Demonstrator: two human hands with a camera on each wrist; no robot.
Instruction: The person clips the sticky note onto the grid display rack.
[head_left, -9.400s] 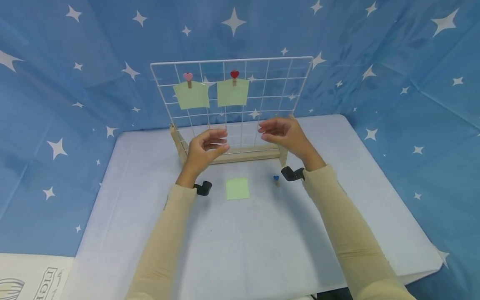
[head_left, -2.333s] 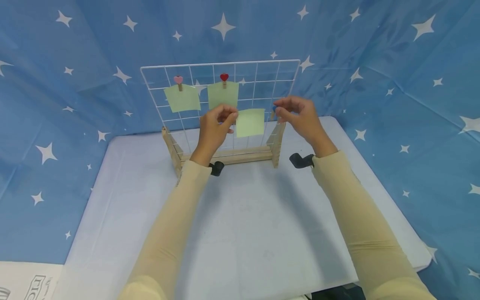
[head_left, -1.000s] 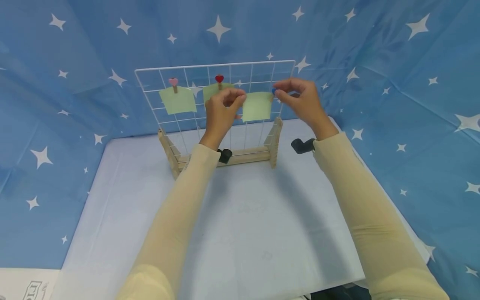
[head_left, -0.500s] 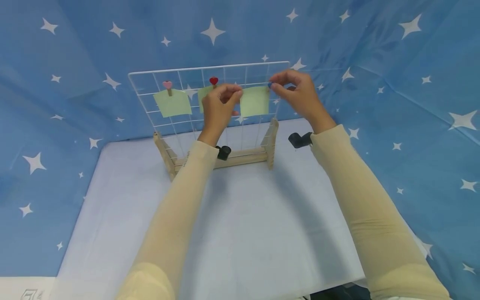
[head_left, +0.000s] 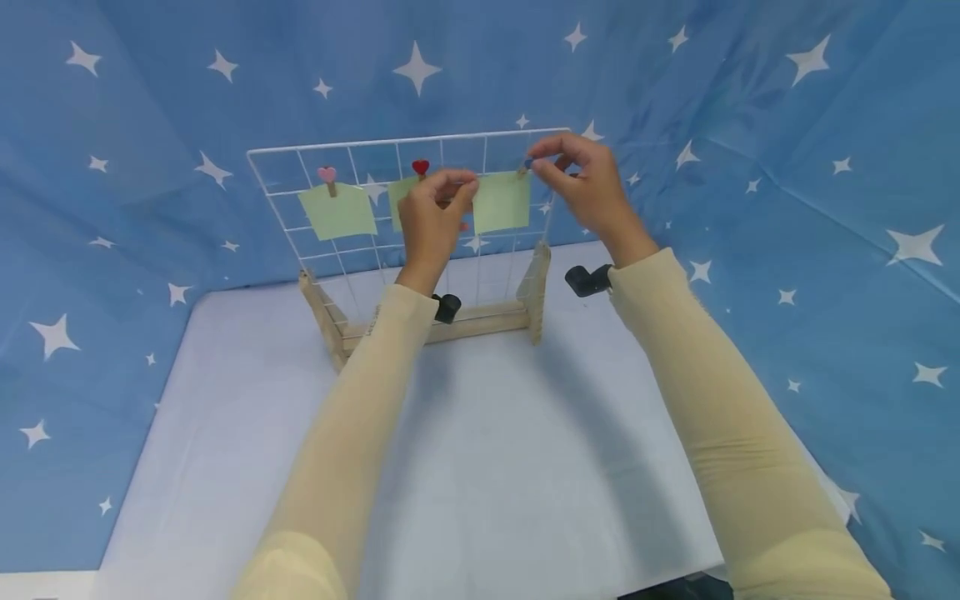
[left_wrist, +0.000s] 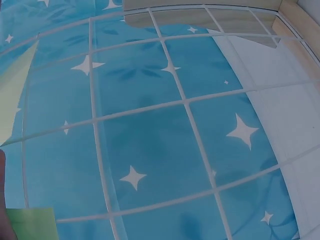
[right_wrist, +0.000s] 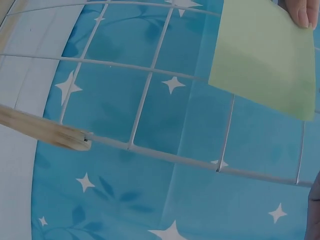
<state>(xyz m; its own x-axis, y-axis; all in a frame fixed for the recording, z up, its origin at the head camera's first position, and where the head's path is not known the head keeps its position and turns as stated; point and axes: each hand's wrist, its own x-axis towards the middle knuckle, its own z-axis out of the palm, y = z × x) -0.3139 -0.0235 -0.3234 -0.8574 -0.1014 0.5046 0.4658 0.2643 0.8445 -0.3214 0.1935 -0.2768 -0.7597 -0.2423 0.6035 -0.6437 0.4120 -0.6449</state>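
My left hand (head_left: 433, 221) pinches the left edge of a pale green sticky note (head_left: 501, 202) against the white wire grid (head_left: 360, 143). At the note's top right corner, my right hand (head_left: 585, 183) pinches a small wooden clothespin (head_left: 524, 169) with a blue heart. Whether its jaws bite both note and wire cannot be seen. Two more notes hang to the left: one note (head_left: 337, 215) under a pink-heart clothespin (head_left: 327, 177), the other note (head_left: 397, 204) under a red-heart clothespin (head_left: 421, 168), partly behind my left hand. In the right wrist view, left fingertips (right_wrist: 301, 12) touch the held note (right_wrist: 265, 55).
A wooden base (head_left: 480, 323) with two upright feet carries the grid on a white-covered table (head_left: 510, 467). Behind it hangs a blue star-printed cloth (head_left: 675, 83). A dark object (head_left: 682, 587) lies at the bottom edge, below the table.
The note and blue-heart clothespin were picked up from the table and raised to the grid. Over the last second, the clothespin has come onto the note's top right corner; the head view has shifted slightly.
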